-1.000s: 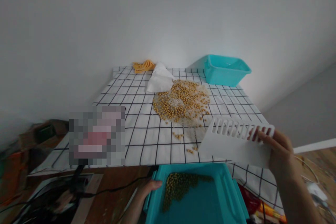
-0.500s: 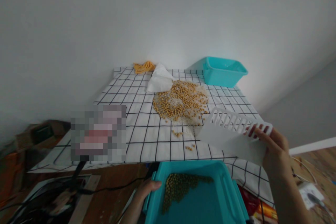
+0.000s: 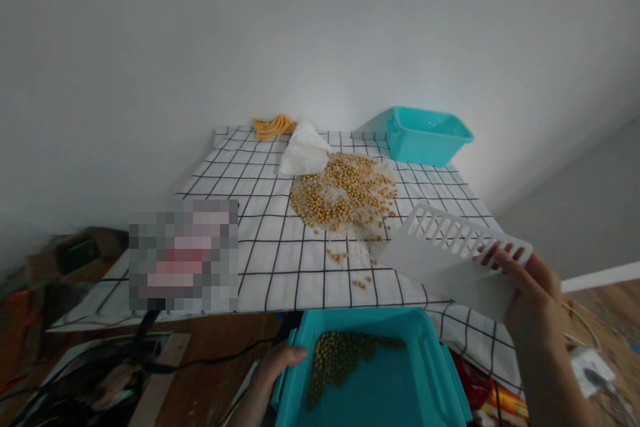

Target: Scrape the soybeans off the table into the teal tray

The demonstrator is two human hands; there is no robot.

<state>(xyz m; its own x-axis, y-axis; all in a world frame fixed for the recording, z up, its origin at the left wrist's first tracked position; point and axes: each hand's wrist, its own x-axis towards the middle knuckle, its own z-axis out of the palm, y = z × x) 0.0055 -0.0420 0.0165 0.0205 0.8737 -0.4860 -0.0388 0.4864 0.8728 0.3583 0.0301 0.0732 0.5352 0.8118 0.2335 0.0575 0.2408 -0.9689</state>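
Observation:
My right hand (image 3: 533, 293) grips the right end of a white slotted plastic panel (image 3: 450, 260), held tilted above the table's front right corner. My left hand (image 3: 277, 367) clasps the left rim of a teal bin (image 3: 430, 373) held below the table's front edge; soybeans (image 3: 340, 357) lie in its far left part. A pile of soybeans (image 3: 345, 193) spreads over the checked tablecloth (image 3: 270, 247), with a few loose beans (image 3: 357, 282) trailing toward the front edge.
A second teal bin (image 3: 427, 133) stands at the table's back right. A white cloth (image 3: 305, 150) and an orange cloth (image 3: 274, 125) lie at the back. A blurred patch covers the front left. Cables and clutter lie on the floor at left.
The white panel rose a little, then shifted slightly right with my right hand. My left hand and the near bin stayed put.

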